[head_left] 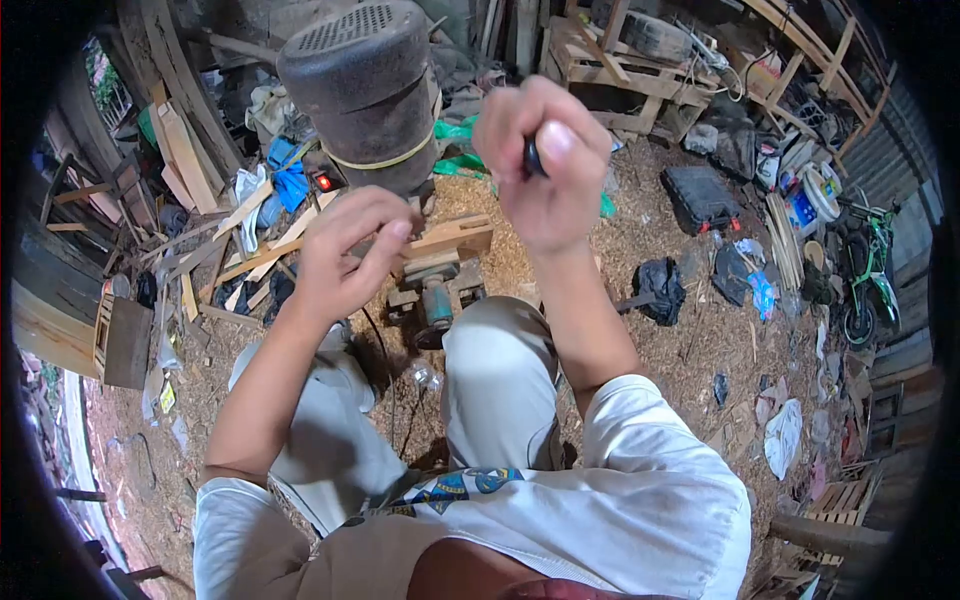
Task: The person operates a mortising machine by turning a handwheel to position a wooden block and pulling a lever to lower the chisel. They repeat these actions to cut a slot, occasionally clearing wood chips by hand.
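My right hand (548, 175) is raised in front of me, its fingers wrapped round something with a black rounded end (534, 157); the rest is hidden in the fist. Lower and to the left, my left hand (350, 258) is closed, thumb against the curled fingers. Whether anything sits in that pinch I cannot make out. Below and between the hands stands a machine with a teal motor-like body (437, 302), close to my knees. Beyond it lies a wooden block (455, 237). A thin dark cord (384, 350) hangs near my left knee.
A large dark barrel-shaped container (365, 95) stands ahead. Wood strips (185, 150) and scraps lie left. On the right are a black case (700, 198), a black plastic bag (658, 290) and a green bicycle (872, 265). Wood shavings (640, 400) cover the ground.
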Demonstrator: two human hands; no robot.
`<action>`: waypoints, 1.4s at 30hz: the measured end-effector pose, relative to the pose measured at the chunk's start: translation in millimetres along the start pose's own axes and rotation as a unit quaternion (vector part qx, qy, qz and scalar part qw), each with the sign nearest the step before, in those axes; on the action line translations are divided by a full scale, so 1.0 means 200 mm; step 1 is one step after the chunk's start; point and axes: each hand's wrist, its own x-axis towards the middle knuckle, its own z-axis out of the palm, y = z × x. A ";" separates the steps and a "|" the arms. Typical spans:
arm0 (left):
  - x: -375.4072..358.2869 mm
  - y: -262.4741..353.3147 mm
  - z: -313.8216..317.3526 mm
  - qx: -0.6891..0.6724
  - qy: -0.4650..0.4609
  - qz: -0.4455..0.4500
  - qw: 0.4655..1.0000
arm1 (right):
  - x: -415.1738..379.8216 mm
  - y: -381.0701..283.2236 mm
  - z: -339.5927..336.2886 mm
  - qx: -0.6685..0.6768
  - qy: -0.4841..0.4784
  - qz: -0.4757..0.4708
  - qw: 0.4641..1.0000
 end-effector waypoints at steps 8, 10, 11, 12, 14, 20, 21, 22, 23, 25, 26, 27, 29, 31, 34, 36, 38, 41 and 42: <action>-0.07 0.06 -0.20 -0.016 0.030 0.154 0.988 | -0.43 -0.08 -0.03 -0.062 -0.047 -0.039 0.996; -0.08 0.06 -0.23 -0.016 0.035 0.153 0.988 | -0.44 -0.12 -0.04 -0.079 -0.055 -0.021 0.995; -0.09 0.06 -0.25 -0.020 0.035 0.151 0.988 | -0.43 -0.13 -0.04 -0.073 -0.071 0.006 0.995; -0.10 0.06 -0.27 -0.020 0.034 0.147 0.988 | -0.42 -0.14 -0.05 -0.067 -0.088 0.032 0.993; -0.13 0.05 -0.30 -0.022 0.038 0.141 0.989 | -0.35 -0.17 -0.11 -0.070 -0.124 0.054 0.988; -0.17 -0.05 -0.41 -0.029 -0.009 0.123 0.992 | -0.03 -0.31 -0.07 -0.100 -0.324 0.441 0.831; -0.20 -0.06 -0.45 -0.029 -0.026 0.089 0.995 | 0.02 -0.32 -0.01 -0.117 -0.336 0.519 0.777; -0.22 -0.07 -0.49 -0.031 -0.022 0.087 0.995 | 0.07 -0.33 0.04 -0.133 -0.345 0.591 0.717; -0.25 -0.09 -0.52 -0.041 -0.027 0.075 0.996 | 0.11 -0.31 0.06 -0.149 -0.360 0.612 0.688; -0.30 -0.08 -0.59 -0.028 -0.044 0.046 0.998 | 0.14 -0.31 0.15 -0.213 -0.377 0.630 0.645; -0.32 -0.08 -0.62 -0.029 -0.041 0.043 0.998 | 0.13 -0.29 0.18 -0.273 -0.391 0.641 0.601; -0.36 -0.08 -0.65 -0.046 -0.049 0.026 0.997 | 0.12 -0.28 0.18 -0.310 -0.389 0.632 0.595; -0.41 -0.05 -0.69 -0.065 -0.053 -0.006 0.996 | 0.09 -0.29 0.18 -0.355 -0.429 0.547 0.624; -0.48 -0.09 -0.73 -0.057 -0.071 -0.009 0.996 | 0.07 -0.27 0.17 -0.329 -0.462 0.524 0.636; -0.55 -0.13 -0.77 -0.063 -0.093 -0.013 0.994 | 0.05 -0.26 0.20 -0.314 -0.620 0.400 0.597; -0.58 -0.15 -0.78 -0.073 -0.111 -0.022 0.991 | -0.04 -0.24 0.18 -0.305 -0.592 0.347 0.660; -0.59 -0.17 -0.80 -0.075 -0.123 -0.009 0.989 | -0.11 -0.22 0.17 -0.320 -0.620 0.349 0.625; -0.59 -0.18 -0.79 -0.095 -0.139 0.005 0.986 | -0.25 -0.20 0.15 -0.342 -0.594 0.305 0.661; -0.59 -0.17 -0.79 -0.093 -0.153 0.016 0.984 | -0.31 -0.20 0.15 -0.340 -0.594 0.307 0.661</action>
